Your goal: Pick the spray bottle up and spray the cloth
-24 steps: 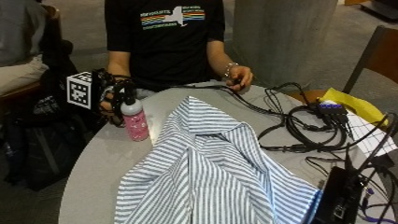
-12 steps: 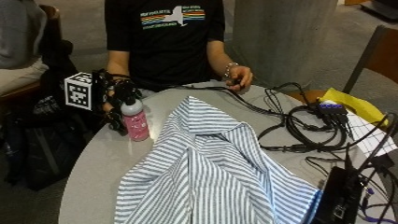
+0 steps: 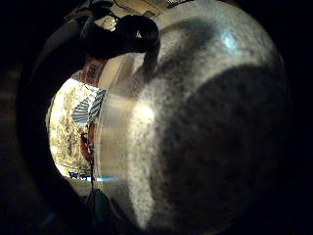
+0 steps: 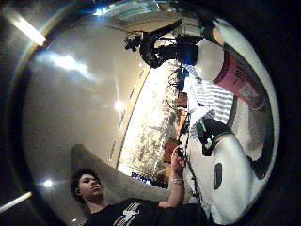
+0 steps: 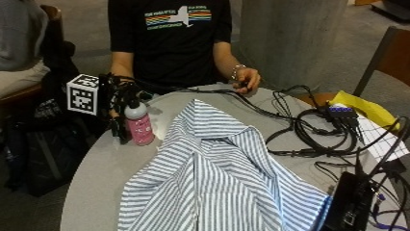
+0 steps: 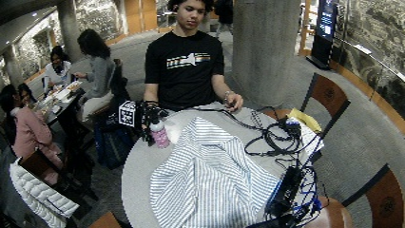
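Now the gloved right hand (image 5: 118, 98) sits at the white top of the small pink plastic spray bottle (image 5: 139, 126), where a second ago it was only coming in beside it. Its grip is curled round the bottle's neck and cap. That bottle stands upright on the round grey worktop (image 5: 96, 178) at about nine o'clock, just beside the blue-and-white striped cloth shirt (image 5: 218, 187) spread across the middle. With the hold apparently made, lifting and aiming come next.
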`<act>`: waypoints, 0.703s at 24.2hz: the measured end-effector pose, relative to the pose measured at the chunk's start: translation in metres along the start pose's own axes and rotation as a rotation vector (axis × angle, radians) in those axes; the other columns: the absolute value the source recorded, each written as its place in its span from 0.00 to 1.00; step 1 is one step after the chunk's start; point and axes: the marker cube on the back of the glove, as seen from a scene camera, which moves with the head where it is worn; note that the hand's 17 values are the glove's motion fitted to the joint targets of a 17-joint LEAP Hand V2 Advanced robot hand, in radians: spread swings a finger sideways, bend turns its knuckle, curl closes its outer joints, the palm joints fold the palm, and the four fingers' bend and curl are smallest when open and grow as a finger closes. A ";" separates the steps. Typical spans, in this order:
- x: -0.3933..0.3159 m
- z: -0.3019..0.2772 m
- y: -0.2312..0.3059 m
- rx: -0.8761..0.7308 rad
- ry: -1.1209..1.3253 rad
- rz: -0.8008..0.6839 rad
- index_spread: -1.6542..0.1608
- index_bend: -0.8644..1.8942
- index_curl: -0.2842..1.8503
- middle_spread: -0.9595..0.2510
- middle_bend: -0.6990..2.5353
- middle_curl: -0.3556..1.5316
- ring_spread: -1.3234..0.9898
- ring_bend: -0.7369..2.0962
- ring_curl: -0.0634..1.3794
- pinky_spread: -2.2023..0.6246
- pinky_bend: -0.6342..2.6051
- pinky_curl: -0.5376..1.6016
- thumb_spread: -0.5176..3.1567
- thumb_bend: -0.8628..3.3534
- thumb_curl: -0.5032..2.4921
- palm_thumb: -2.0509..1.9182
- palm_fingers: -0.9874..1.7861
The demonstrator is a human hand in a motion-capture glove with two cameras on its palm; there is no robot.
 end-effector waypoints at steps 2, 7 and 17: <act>0.005 0.001 -0.005 -0.006 0.021 0.033 0.73 0.36 0.29 0.88 0.27 0.39 0.63 0.33 0.27 0.88 0.39 0.44 0.36 0.20 0.34 0.77 0.47; 0.009 0.010 -0.031 -0.022 0.097 0.102 0.74 0.35 0.28 0.90 0.27 0.38 0.63 0.34 0.27 0.89 0.39 0.43 0.37 0.20 0.34 0.77 0.46; 0.011 0.028 -0.057 -0.084 0.154 0.154 0.74 0.34 0.25 0.92 0.28 0.38 0.65 0.36 0.27 0.89 0.38 0.43 0.36 0.19 0.31 0.73 0.40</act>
